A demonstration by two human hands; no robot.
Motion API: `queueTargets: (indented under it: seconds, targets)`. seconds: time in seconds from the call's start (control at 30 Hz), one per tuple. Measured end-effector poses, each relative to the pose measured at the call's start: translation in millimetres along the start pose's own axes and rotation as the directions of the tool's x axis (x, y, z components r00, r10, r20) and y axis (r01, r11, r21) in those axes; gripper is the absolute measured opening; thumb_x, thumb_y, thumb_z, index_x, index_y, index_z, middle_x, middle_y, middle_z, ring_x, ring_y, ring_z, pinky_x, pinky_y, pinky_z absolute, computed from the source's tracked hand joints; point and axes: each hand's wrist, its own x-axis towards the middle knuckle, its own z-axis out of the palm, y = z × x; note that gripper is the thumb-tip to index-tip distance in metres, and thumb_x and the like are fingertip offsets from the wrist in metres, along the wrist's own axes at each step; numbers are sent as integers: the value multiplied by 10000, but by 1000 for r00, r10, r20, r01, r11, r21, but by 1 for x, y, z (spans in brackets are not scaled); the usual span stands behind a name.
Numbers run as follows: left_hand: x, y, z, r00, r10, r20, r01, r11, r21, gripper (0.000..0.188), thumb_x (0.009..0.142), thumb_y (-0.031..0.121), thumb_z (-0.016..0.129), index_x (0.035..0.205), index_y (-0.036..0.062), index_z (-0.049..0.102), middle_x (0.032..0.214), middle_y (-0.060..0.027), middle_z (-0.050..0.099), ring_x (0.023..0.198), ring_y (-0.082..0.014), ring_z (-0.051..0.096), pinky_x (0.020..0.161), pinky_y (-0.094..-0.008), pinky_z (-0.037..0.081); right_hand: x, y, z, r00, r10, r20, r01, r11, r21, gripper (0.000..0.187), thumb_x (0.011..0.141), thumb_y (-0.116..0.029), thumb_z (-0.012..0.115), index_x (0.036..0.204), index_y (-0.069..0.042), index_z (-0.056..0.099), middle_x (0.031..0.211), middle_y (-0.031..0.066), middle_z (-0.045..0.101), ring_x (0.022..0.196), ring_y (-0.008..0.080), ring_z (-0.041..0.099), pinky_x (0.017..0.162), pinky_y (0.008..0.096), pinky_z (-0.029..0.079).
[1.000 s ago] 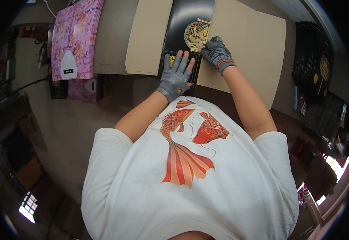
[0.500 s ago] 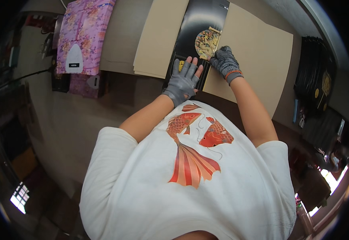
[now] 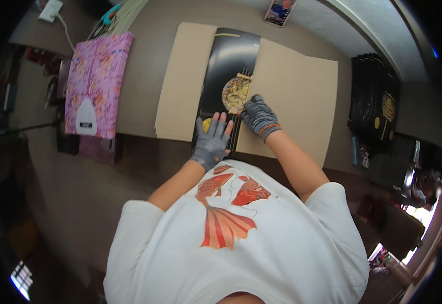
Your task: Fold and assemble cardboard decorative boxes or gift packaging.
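A black glossy cardboard sheet (image 3: pixel 232 53) lies between two plain beige cardboard flaps, the left flap (image 3: pixel 177 86) and the right flap (image 3: pixel 299 96). A round, colourful emblem with gold trim (image 3: pixel 234 95) decorates the black strip. My left hand (image 3: pixel 211 145), in a grey glove with bare fingertips, rests flat on the strip's near end, fingers spread, partly over a yellow mark. My right hand (image 3: pixel 260 119), in a grey knit glove with an orange cuff line, is closed at the strip's right edge beside the emblem. Whatever its fingers hold is hidden.
A stack of pink floral folders (image 3: pixel 99 83) stands at the left, with teal-handled scissors (image 3: pixel 110 15) beyond it. Black printed pieces (image 3: pixel 370 93) are piled at the right. A small picture card (image 3: pixel 280 12) lies at the back, and a white plug with cord (image 3: pixel 50 10) far left.
The whole view has shifted, so table and hands appear lower and further left, and more of the far table shows. Both hands keep nearly the same places on the cardboard.
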Motion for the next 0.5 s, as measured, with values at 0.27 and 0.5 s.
queueTargets:
  seconds: [0.27, 0.5]
  targets:
    - [0, -4, 22, 996, 26, -91, -36, 994, -105, 1060, 688, 539, 742, 1532, 132, 248, 1593, -175, 180, 1481, -332, 127, 1129, -608, 115, 34, -59, -12, 910, -383, -156, 394, 918, 45, 617, 742, -483, 709, 1212, -95, 614, 1235, 169, 557, 1166, 362, 527, 1020, 460, 401]
    - [-4, -2, 22, 976, 1, -217, -5, 1000, -16, 944, 602, 575, 749, 1418, 197, 462, 1314, -63, 431, 1246, -252, 357, 974, -488, 259, 51, -102, 3, 777, -628, 52, 618, 743, -258, 883, 709, -662, 657, 1405, -150, 474, 1422, 142, 466, 1376, 372, 350, 1119, 609, 179]
